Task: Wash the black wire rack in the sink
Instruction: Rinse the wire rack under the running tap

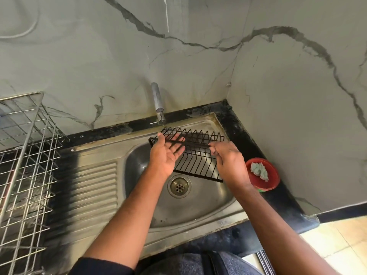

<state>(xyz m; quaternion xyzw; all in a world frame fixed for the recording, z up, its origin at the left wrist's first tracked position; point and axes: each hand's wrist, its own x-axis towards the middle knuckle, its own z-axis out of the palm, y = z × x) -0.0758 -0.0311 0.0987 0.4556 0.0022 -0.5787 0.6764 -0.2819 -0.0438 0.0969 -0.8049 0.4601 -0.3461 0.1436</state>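
Black wire rack point(198, 155) over sink point(139, 155): stiff, light, slippery wet. Right hand point(228, 161) fingers pinching crossbar; left hand point(164, 153) fingers straight beneath. Grip frame edges.

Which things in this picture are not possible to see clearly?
All in the head view:
- Black wire rack: its left part is hidden behind the left hand.
- Tap: any water stream is too thin to confirm.
- Steel wire basket: cut off by the left edge.
- Red bowl: its near rim is covered by the right hand and wrist.
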